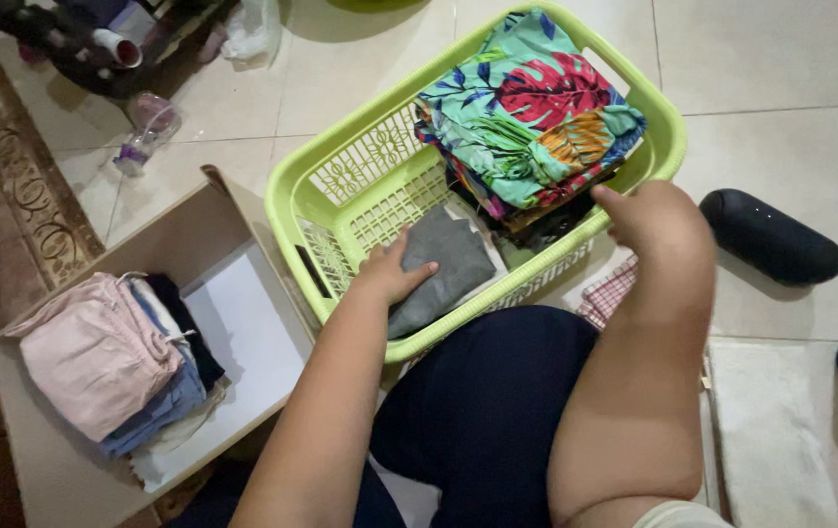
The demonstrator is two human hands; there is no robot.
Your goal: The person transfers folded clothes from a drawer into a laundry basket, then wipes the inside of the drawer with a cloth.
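Observation:
A lime-green plastic laundry basket (341,176) sits on the tiled floor in front of me. Inside lies a folded grey garment (443,269), and my left hand (390,274) rests flat on its near left edge. A stack of folded clothes topped by a teal tropical-print piece (527,108) fills the basket's right half. My right hand (649,215) reaches down into the near side of that stack; its fingers are hidden among the dark clothes. My dark blue trousers (478,411) show below.
An open wooden drawer (233,293) at the left holds folded pink, blue, black and white clothes (111,362). A black cylindrical speaker (771,235) lies on the floor to the right. A checked cloth (607,293) peeks out beside the basket. A patterned rug (18,176) lies far left.

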